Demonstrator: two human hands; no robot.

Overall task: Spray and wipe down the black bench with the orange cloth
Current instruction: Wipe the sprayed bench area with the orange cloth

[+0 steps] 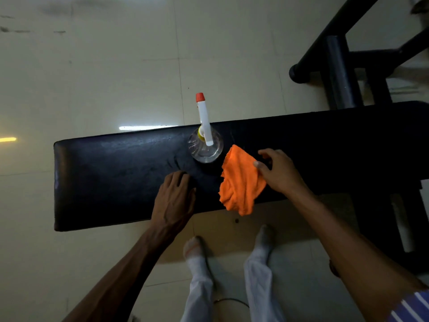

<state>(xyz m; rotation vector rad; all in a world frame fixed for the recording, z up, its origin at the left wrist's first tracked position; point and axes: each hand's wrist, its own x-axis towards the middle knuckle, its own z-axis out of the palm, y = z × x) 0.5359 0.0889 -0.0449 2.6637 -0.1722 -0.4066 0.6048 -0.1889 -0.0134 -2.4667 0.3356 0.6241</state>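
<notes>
On the black table (116,177), the right hand (281,173) pinches the limp, light orange cloth (241,180) by its edge; the left hand (174,201) rests flat beside the spray bottle (205,145), likely slippery.

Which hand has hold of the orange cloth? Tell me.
The right hand: it pinches the orange cloth's edge. The left hand rests flat on the black bench, holding nothing.
</notes>
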